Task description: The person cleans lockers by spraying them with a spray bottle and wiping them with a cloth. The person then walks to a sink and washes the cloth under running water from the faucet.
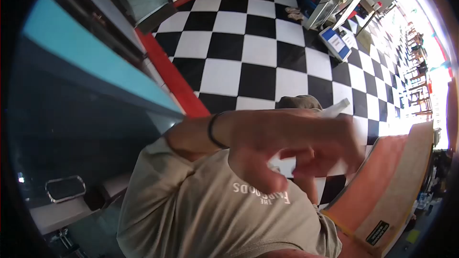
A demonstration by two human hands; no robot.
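Note:
My left hand [291,145], with a black band [215,130] round its wrist, reaches across in front of my chest. It is smeared by motion, with its fingers curled and the thumb below. A thin whitish strip [338,108] sticks out past the top of this hand; its lower end is hidden, so its kind does not show. Behind and below, my right forearm [307,188] rises from its sleeve. My right hand is mostly covered by the left one, and I cannot make out its fingers.
Right of me stands an orange-topped bench or counter [370,177] with a tan edge and a black label [377,232]. A dark wall with a turquoise stripe [95,52] runs along my left. Ahead, a blue-and-white box [336,44] stands on the checkered floor [258,48], near shoes [294,13].

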